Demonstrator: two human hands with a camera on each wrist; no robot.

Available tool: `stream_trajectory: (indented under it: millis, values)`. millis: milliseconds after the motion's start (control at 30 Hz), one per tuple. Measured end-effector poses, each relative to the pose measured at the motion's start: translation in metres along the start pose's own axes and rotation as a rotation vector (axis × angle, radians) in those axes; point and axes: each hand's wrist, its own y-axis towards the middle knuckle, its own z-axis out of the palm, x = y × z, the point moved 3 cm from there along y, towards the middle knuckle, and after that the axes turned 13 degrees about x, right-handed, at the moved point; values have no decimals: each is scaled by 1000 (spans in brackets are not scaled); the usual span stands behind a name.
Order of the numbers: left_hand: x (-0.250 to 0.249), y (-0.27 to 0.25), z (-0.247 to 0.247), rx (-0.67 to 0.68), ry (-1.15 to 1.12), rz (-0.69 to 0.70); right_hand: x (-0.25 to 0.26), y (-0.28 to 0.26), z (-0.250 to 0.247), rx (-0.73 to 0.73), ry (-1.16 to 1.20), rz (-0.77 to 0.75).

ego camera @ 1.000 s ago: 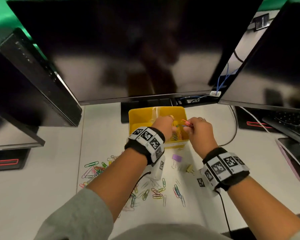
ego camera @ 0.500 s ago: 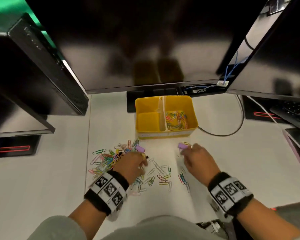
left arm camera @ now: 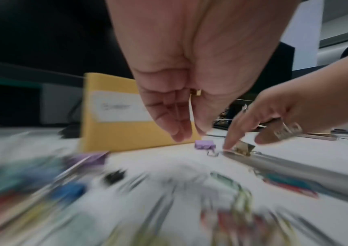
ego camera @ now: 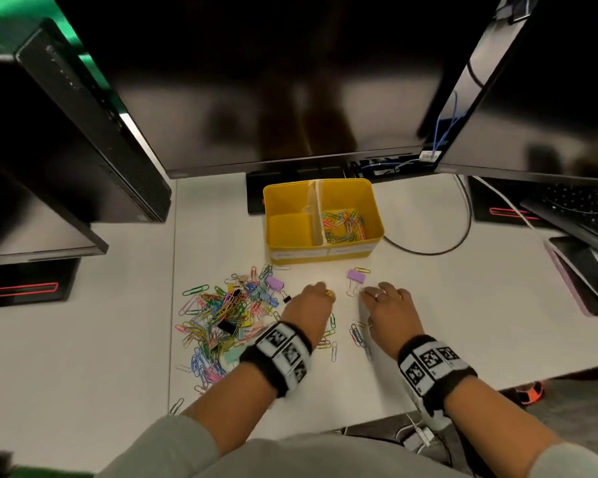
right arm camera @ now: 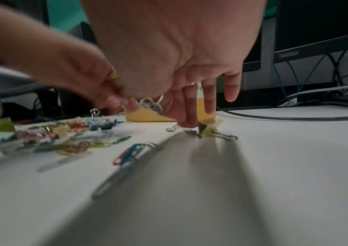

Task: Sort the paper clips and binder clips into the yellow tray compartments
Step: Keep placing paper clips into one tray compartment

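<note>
The yellow tray (ego camera: pixel 325 251) stands at the back of the desk; its right compartment holds coloured paper clips (ego camera: pixel 344 226) and its left one shows only bare yellow floor. A mixed pile of clips (ego camera: pixel 221 313) lies to the left. My left hand (ego camera: pixel 320 288) hovers just right of the pile, fingers straight and pointing down (left arm camera: pixel 188 133), holding nothing. My right hand (ego camera: pixel 366 293) has its fingertips (right arm camera: pixel 186 123) on the table against a small yellow binder clip (right arm camera: pixel 208 129). A purple binder clip (ego camera: pixel 356 276) lies just beyond those fingers.
Another purple binder clip (ego camera: pixel 275 281) sits at the pile's far edge. Loose paper clips (ego camera: pixel 358 336) lie between my wrists. Monitors (ego camera: pixel 273 81) overhang the tray, and a black cable (ego camera: pixel 428 251) loops to its right. A keyboard (ego camera: pixel 587 208) and a phone (ego camera: pixel 580 270) lie far right.
Both hands have come back from above the tray down to the table. Since half a second ago the left hand has moved right, off the pile and toward the right hand.
</note>
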Motion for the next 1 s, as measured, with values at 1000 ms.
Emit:
stream_trajectory:
  millis: [1000]
  values:
    - [58, -32, 51, 37, -262, -113, 5, -21, 38, 122, 519, -73]
